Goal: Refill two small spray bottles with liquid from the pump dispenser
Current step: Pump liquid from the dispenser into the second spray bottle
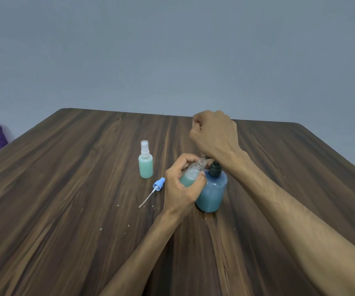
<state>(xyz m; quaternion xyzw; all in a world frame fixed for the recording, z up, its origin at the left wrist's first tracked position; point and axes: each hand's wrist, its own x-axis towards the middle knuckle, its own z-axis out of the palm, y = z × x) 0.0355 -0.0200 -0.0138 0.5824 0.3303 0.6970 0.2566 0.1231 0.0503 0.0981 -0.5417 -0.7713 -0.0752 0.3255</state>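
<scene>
Blue-filled dispenser (pixel 212 189) stands on the bench (pixel 65 189). Left hand (pixel 181 184), just left of it, curls its fingers (pixel 183 162) round an uncapped bottle (pixel 192 174) tilted toward the spout. Right hand (pixel 214 133), fist-curled, holds nothing visible, wrist over the pump head. Left of the dispenser: a capped bottle (pixel 145 162) and blue sprayer (pixel 158 185).

Dim, even, bluish light; soft faint shadows; no glare; wide-angle stretch at edges; slight overall softness.
</scene>
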